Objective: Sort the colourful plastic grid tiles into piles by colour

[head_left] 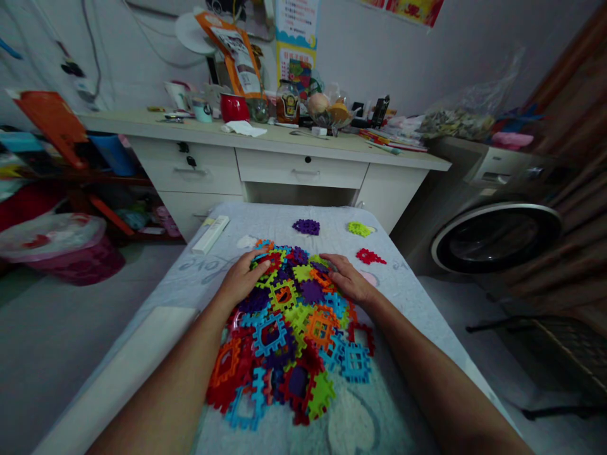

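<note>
A heap of colourful interlocking plastic tiles [289, 335] lies on a pale cloth-covered surface [408, 297] in front of me. My left hand [244, 278] rests flat on the heap's far left side, fingers stretched over the tiles. On the far right side my right hand [346, 278] lies the same way, fingers extended across the pieces. Neither hand grips a piece. Beyond the heap, three single tiles lie apart: a purple tile [306, 226], a yellow-green tile [359, 229] and a red tile [370, 256].
A white flat box [210, 234] lies at the surface's far left. A cluttered cream desk [265, 142] with drawers stands behind. A washing machine [497, 234] is to the right, a pink bin [61, 249] on the floor at left.
</note>
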Demonstrator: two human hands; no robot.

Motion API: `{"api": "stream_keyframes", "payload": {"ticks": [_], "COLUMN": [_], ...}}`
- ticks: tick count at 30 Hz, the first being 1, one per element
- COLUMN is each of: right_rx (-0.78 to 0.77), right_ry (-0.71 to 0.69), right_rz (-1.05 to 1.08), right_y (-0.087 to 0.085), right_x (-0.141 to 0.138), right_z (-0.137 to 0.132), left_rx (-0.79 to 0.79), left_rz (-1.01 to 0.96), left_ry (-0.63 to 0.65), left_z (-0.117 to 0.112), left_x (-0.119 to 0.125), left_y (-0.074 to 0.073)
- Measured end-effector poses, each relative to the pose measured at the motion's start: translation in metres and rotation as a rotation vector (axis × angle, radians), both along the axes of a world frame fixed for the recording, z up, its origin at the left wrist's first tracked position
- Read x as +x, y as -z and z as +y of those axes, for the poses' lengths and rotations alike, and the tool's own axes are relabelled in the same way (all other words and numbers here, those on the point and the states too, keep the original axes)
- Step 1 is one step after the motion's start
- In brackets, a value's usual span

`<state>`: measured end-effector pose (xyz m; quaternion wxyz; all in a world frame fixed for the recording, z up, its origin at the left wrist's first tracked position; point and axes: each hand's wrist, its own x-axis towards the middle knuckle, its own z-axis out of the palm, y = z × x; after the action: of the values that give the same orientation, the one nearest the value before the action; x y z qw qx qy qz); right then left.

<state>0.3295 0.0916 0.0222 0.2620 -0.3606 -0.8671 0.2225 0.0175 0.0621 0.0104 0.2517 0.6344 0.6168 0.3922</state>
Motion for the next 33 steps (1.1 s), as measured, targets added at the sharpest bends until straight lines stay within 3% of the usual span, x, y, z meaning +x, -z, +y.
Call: {"api": "stream_keyframes", "payload": {"ticks": [8,15,21,27,33], "right_rx": [-0.038,-0.018,0.047,-0.103,-0.127], "right_ry": [-0.029,0.087,0.331,0.514,0.748], "right_rz": [0.004,0.087,0.184,0.302,0.356], "right_y": [0.006,0.003,0.004,0.008,0.009], "right_x": [-0.004,-0.006,-0.004,-0.024,-0.041], "right_z": [0.002,0.003,0.031,0.072,0.109], "left_rx": [0.000,-0.007,0.005,0.009,0.024], "left_rz": [-0.004,-0.021,-0.023,-0.042,-0.024], "left_ry": [0.003,-0.001,-0.008,0.005,0.005], "left_z": [0.000,0.000,0.000,0.000,-0.001], "left_x": [0.001,0.000,0.000,0.001,0.000], "left_y": [0.000,0.001,0.000,-0.001,-0.001]}}
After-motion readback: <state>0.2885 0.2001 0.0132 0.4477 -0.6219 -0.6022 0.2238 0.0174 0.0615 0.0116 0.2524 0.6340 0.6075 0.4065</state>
